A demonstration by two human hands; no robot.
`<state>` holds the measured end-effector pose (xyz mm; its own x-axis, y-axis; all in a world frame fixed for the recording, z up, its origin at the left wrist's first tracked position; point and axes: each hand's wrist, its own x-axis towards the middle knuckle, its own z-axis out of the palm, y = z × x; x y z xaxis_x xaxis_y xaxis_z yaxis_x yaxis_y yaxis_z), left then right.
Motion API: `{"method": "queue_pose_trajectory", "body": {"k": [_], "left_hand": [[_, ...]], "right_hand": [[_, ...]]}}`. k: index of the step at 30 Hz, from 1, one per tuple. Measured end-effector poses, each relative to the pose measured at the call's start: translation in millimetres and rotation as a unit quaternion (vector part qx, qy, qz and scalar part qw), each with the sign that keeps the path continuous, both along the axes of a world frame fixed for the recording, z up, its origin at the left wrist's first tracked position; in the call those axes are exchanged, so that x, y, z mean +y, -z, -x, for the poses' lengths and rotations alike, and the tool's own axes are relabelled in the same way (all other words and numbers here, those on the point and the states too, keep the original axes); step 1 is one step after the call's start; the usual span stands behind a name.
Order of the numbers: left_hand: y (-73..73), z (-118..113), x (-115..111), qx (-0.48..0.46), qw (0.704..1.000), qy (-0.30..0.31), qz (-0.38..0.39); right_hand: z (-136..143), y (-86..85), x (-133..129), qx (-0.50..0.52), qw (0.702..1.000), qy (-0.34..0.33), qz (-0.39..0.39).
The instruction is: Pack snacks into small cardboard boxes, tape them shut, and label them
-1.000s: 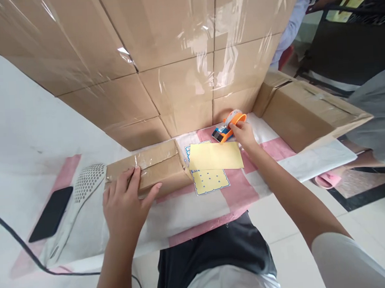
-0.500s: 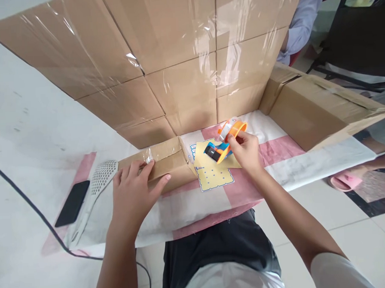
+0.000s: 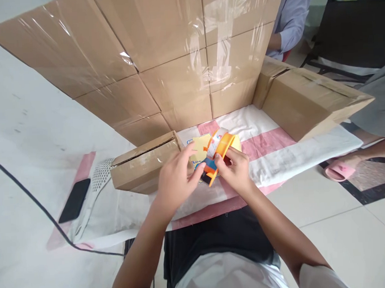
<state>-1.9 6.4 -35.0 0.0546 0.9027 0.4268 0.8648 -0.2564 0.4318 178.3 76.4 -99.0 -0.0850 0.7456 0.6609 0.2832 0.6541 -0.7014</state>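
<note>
My right hand [image 3: 234, 169] is closed on an orange and blue tape dispenser [image 3: 223, 147] that carries a roll of clear tape. It holds the dispenser above the yellow papers [image 3: 201, 148] on the cloth. My left hand [image 3: 178, 179] has its fingers apart, its thumb and fingertips close to the dispenser's blue and black front end. Whether the left thumb touches it I cannot tell. Just left of that hand sits a small cardboard box [image 3: 139, 170], with a dark gap along its top flaps.
Taped cardboard boxes [image 3: 176, 80] form a wall behind. Another carton [image 3: 306, 99] stands at the right. A black phone [image 3: 75, 201], a white perforated scoop-like item [image 3: 101, 176] and a black cable [image 3: 30, 197] lie left. Other people are partly visible at the right, including a sleeve [image 3: 294, 18].
My left hand has left the small box and moved right to the tape dispenser. The right hand has brought the dispenser slightly left and nearer. The small box now shows its top gap.
</note>
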Motion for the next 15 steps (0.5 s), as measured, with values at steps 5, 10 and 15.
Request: {"method": "queue_pose_trajectory", "body": {"k": [5,10,15], "left_hand": [[7.7,-24.1,0.7,-0.19,0.967,0.037,0.167],[11.2,-18.5,-5.6,-0.316,0.937,-0.001,0.151],[6.8,-12.1,-5.7,-0.427,0.877,0.003,0.22]], "right_hand": [[-11.9,-3.6,-15.0,-0.01,0.998,0.022,-0.062],[-13.7,-5.5,-11.7,-0.077,0.988,0.05,-0.127],[-6.3,2.0,-2.8,-0.1,0.982,0.056,-0.152]]}}
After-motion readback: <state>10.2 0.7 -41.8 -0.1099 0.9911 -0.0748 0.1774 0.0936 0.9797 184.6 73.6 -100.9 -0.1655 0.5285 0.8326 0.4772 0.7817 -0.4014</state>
